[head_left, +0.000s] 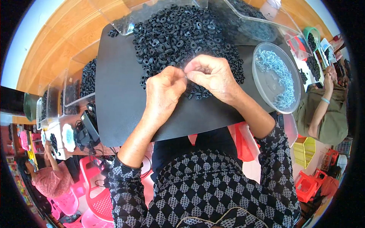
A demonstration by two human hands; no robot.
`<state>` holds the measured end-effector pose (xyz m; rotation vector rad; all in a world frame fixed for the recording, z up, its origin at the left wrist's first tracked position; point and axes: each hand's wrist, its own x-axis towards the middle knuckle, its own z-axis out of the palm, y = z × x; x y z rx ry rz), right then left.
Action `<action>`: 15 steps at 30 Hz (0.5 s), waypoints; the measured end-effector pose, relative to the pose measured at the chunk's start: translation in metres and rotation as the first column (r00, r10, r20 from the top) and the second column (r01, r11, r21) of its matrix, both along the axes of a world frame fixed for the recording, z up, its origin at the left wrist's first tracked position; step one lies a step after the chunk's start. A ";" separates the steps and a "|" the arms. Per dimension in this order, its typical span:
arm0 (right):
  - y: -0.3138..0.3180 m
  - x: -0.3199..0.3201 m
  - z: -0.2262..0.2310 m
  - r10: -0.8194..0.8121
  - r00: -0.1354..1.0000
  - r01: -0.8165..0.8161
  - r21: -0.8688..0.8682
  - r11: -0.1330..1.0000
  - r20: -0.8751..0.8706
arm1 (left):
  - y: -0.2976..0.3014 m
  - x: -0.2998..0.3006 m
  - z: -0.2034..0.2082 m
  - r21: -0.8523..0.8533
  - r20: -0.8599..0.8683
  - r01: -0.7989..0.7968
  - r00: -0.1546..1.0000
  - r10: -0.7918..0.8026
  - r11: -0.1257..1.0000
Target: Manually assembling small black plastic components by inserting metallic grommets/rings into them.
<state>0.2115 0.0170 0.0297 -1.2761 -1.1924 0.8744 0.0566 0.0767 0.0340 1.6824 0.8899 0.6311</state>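
Diamond-checked black-and-grey fabric [205,174] lay nearest my camera. Beyond, the left hand [164,89] and right hand [216,78] were pinched closed, tip beside tip; on what, I couldn't tell. Small black plastic parts [171,34] lay heaped past them on the smooth black table [118,83]. I judged fingertip handling underway, next needing steady alignment.

L/R hands [165,91] [217,78] v. close tog., pinched
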 end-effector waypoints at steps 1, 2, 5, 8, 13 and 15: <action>0.000 0.001 0.000 0.001 1.000 -0.001 -0.013 1.000 0.015 | -0.002 0.001 -0.002 0.152 -0.046 -0.008 0.999 0.016 0.988; 0.000 0.001 0.001 0.001 1.000 -0.001 -0.014 1.000 0.016 | -0.002 0.002 -0.003 0.301 -0.090 -0.010 0.995 0.039 0.953; -0.001 0.001 0.004 -0.006 1.000 0.004 -0.079 0.997 -0.016 | 0.000 -0.001 -0.005 0.066 0.030 0.003 1.000 -0.005 0.998; 0.000 0.002 0.002 -0.026 0.999 0.024 -0.083 0.996 -0.025 | 0.001 -0.002 0.003 -0.110 0.072 -0.025 0.997 0.033 0.994; -0.003 0.004 0.005 0.072 0.997 -0.070 -0.101 0.992 0.024 | 0.003 -0.004 0.001 -0.177 0.119 0.024 0.993 -0.003 0.984; -0.002 0.005 0.006 0.080 0.997 -0.078 -0.135 0.988 0.007 | 0.005 -0.005 -0.003 -0.244 0.199 0.042 0.980 0.007 0.969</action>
